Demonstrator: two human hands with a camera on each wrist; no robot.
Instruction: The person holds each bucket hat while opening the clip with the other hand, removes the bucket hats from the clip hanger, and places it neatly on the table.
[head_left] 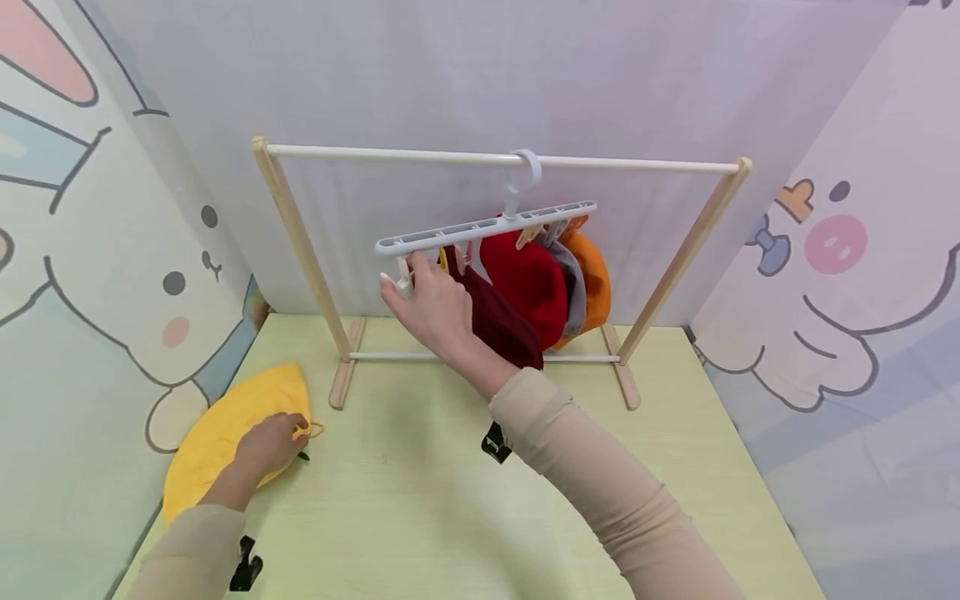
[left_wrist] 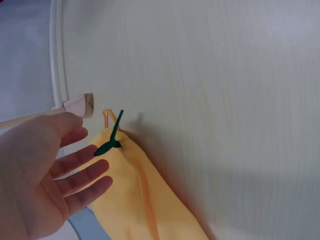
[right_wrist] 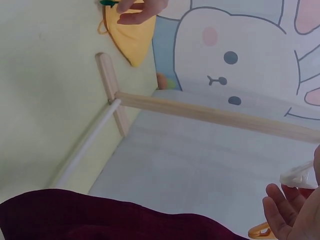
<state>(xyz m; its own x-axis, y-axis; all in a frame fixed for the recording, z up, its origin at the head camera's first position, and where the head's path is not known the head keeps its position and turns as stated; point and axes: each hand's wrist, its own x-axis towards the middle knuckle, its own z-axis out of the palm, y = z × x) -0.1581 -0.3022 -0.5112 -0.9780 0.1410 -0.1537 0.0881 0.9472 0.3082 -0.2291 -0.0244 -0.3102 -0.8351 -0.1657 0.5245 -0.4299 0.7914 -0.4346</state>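
My right hand (head_left: 435, 304) pinches a white clip (head_left: 405, 275) under the left end of a pale clip hanger (head_left: 450, 235), which tilts down toward that side. From other clips on the hanger hang a maroon cloth item (head_left: 501, 325), a red hat (head_left: 528, 283), a grey one (head_left: 576, 300) and an orange one (head_left: 597, 279). At the left, my left hand (head_left: 272, 443) is over a yellow hat (head_left: 213, 437) lying on the table. In the left wrist view its fingers are loosely bent beside the hat's green leaf trim (left_wrist: 109, 146) and cord loop (left_wrist: 106, 114), gripping nothing.
The hanger hooks over the white top rail (head_left: 390, 155) of a wooden-legged rack, whose lower bar (head_left: 390, 357) runs near the table. Cartoon-printed cloth walls (head_left: 112, 250) enclose the pale green table (head_left: 390, 517) at the left, back and right.
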